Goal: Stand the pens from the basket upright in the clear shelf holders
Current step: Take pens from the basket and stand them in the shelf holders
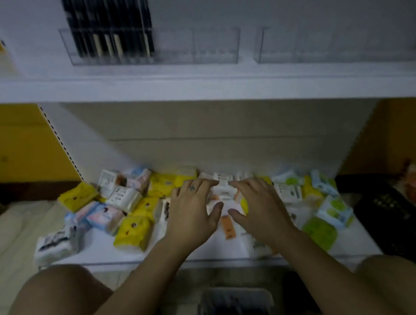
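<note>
Head view: where are the hands?
— Both are over the lower shelf [203, 252], among the small packs [133, 232] scattered on it. The left hand [193, 212] and right hand [262, 210] lie side by side, fingers straight and spread, gripping nothing. Their fingertips touch a white pack [225, 184] near the shelf's back.
— And the pens?
— Blurred dark pens [227, 313] lie in the basket [236, 293] below the shelf's front edge, between the person's knees [59, 298]. Some upright pens [109, 33] stand in the left clear holder [71, 51], on the board above the lower shelf.
— Other holders?
— A second clear holder [317, 44] sits above the shelf's right half. A black crate [390, 216] stands just right of the shelf.
</note>
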`<action>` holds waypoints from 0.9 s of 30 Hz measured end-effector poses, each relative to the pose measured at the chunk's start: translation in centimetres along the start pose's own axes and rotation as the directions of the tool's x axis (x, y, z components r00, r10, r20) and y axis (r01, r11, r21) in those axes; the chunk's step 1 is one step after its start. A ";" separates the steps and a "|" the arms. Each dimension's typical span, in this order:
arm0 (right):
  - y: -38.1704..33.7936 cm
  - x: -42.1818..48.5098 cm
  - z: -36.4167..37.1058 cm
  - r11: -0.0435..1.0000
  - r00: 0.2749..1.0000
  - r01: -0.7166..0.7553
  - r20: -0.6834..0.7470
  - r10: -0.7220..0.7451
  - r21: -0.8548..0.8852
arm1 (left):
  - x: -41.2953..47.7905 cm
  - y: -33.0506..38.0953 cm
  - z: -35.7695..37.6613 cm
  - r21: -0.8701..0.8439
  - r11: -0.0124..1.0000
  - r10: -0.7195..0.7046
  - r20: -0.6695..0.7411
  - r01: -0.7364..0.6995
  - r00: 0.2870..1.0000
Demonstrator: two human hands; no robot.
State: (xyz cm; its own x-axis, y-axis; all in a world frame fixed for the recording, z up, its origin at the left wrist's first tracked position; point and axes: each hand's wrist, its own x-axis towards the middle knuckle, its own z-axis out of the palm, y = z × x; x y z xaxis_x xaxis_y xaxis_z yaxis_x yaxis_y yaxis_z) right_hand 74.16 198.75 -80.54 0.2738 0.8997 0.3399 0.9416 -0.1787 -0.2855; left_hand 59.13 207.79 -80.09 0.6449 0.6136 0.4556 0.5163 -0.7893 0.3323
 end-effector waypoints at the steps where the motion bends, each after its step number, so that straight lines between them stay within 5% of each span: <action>1: 0.7 -0.6 1.2 0.999 0.997 -0.033 0.066 0.034 -0.019 | -0.6 -0.3 1.5 0.006 0.999 -0.033 0.049 0.033 0.998; 6: 3.3 -3.7 7.4 0.981 0.921 -0.187 0.340 0.191 -0.046 | -4.0 -1.8 8.6 -0.015 0.983 -0.172 0.307 0.185 0.936; 10: 4.9 -8.2 12.1 0.933 0.778 -0.358 0.545 0.313 -0.024 | -8.7 -3.2 13.5 -0.050 0.912 -0.334 0.483 0.406 0.810; 16: 6.2 -14.7 17.1 0.823 0.446 -0.564 0.812 0.376 -0.072 | -17.3 -5.1 19.2 0.091 0.719 -0.457 0.809 0.689 0.370; 23: 7.6 -15.5 20.8 0.841 0.380 -0.533 0.863 0.332 -0.089 | -17.1 -5.0 23.2 0.066 0.741 -0.392 0.850 0.668 0.351; 27: 7.4 -17.2 23.6 0.816 0.236 -0.560 0.916 0.324 -0.145 | -19.6 -4.5 25.0 0.090 0.747 -0.331 0.909 0.659 0.252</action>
State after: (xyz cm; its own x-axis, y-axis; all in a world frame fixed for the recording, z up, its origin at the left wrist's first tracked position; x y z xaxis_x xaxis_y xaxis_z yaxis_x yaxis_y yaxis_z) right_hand 71.80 191.32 -109.62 0.1904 0.5191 -0.8333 0.6427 -0.7075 -0.2938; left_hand 58.27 199.83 -111.09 0.5038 0.4350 -0.7463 0.8610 -0.1833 0.4743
